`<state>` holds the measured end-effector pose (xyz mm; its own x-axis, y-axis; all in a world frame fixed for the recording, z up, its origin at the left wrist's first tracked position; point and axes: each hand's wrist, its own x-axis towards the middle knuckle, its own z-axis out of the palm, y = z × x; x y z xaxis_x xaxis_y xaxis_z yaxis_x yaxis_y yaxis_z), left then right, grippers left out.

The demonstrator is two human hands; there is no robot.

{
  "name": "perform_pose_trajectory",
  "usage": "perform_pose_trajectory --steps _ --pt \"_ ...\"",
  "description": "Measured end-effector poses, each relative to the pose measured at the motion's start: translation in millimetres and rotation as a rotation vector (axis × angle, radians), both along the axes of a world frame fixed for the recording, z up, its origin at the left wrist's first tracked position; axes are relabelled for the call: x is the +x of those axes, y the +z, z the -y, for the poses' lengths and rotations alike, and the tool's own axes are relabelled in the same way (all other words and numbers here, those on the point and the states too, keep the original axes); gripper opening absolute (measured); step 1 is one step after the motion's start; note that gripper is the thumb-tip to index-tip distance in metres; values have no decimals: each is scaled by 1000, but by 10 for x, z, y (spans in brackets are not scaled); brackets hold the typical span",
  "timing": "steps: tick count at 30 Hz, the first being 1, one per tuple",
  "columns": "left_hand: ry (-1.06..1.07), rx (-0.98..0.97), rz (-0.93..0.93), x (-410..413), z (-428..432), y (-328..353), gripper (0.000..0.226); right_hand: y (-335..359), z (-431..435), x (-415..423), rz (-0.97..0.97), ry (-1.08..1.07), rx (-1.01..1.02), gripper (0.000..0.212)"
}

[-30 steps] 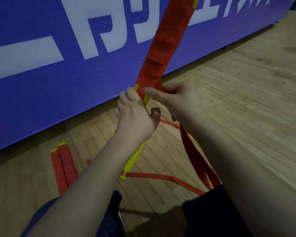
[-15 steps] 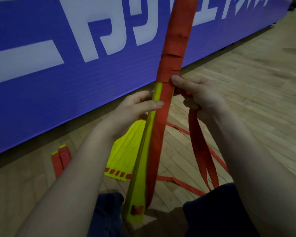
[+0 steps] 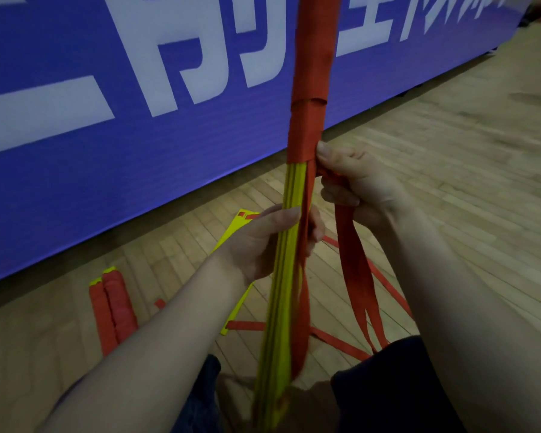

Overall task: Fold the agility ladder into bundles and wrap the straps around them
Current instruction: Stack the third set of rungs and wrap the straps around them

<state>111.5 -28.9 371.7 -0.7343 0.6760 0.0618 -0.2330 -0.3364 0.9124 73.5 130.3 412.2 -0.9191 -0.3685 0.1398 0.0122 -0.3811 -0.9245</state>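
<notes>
— So why is the rung bundle (image 3: 286, 292) standing on end, straight up the middle of the frame?
— Upright, its lower end seems to prop between my knees at the bottom edge, so my left hand (image 3: 263, 245) only has to steady it. That hand is curled round the yellow rungs at mid-frame and squeezes them into one flat stack.
— And the right hand?
— My right hand (image 3: 356, 185), just right of centre, has its fingers closed on the red strap (image 3: 353, 276). The thumb tip presses against the lower edge of the wrapping. I judge that pins the last turn tight, so it can't slacken before another goes round.
— How much is covered?
— The upper part is wound in red and the lower part shows bare yellow. The loose tails hang from my right fist toward the lower right.
— What's lying around?
— More ladder rungs (image 3: 236, 226) lie flat behind my left hand, with straps running off them. I'd say there is folding left to do. Two wrapped bundles (image 3: 116, 307) lie on the wooden floor (image 3: 450, 189) at lower left, near the blue banner (image 3: 75, 182).
</notes>
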Motion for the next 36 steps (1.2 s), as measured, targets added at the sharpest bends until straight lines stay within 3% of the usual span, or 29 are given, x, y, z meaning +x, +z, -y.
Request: perform_pose_trajectory --steps 3,5,10,15,17,22,25,28,32,36 --pt "87 -17 -4 -37 42 39 43 -2 -42 -29 -6 12 -25 28" --pt "133 -84 -56 -59 108 78 44 3 -57 -22 -33 21 0 21" --pt "90 -164 -36 -42 206 167 53 -26 -60 -19 -122 -40 251 26" --pt "247 -273 -61 -95 322 216 56 -3 -55 -7 -104 -114 368 25" --pt "292 -324 -90 -106 360 229 60 17 -46 8 -99 -92 383 17" --pt "401 -388 -130 -54 322 323 26 47 -31 35 -95 7 364 25" --pt "462 -436 -188 -33 331 362 22 78 -33 56 -106 43 367 27" --pt "515 -470 -278 -43 365 391 25 104 -30 88 -143 42 364 23" --pt "658 -594 -324 -75 399 407 54 136 -75 126 -145 86 357 14" --pt "792 -711 -324 -98 320 342 40 144 2 155 -133 110 328 38"
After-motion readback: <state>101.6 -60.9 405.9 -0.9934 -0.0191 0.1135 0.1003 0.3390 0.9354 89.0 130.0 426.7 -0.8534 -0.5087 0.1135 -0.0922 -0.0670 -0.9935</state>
